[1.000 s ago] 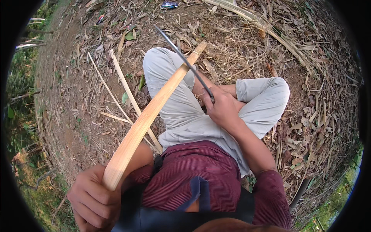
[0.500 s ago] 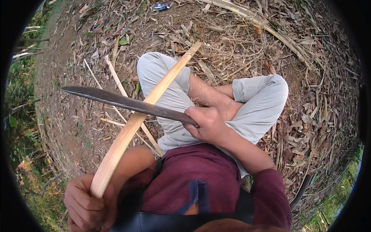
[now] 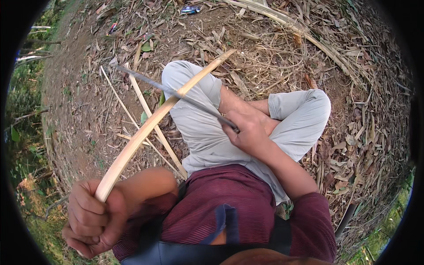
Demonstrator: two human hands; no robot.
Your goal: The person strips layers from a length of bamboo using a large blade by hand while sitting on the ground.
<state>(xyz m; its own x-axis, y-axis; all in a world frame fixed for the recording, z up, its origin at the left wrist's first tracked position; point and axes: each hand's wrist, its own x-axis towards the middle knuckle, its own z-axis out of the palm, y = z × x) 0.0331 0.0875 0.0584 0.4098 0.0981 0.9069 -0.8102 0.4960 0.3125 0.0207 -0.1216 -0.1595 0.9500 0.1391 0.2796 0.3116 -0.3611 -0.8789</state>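
A long, pale strip of split wood or bamboo (image 3: pixel 140 134) slants from the lower left up across my bent knee. My left hand (image 3: pixel 92 216) is closed around its near end. In my right hand (image 3: pixel 248 131) is a machete (image 3: pixel 201 106), gripped at the handle end, which the fingers mostly hide. Its dark blade points to the upper left, crossing over the strip near my knee and seen nearly edge-on. Blade and strip meet or overlap there; whether they touch I cannot tell. The strip's far end rests above my shin, beyond the knee.
My crossed legs in light grey trousers (image 3: pixel 293 121) fill the middle. Thin pale strips (image 3: pixel 152 117) lie on the ground left of my knee. Fibrous shavings (image 3: pixel 274 62), dry leaves and a long split stalk (image 3: pixel 304 33) lie ahead. A small blue wrapper (image 3: pixel 190 9) sits at the far edge.
My right hand has shifted slightly right, and the machete's tip has swung up and away, the blade turning edge-on. My left hand has lifted the strip's near end, moving slightly up and left.
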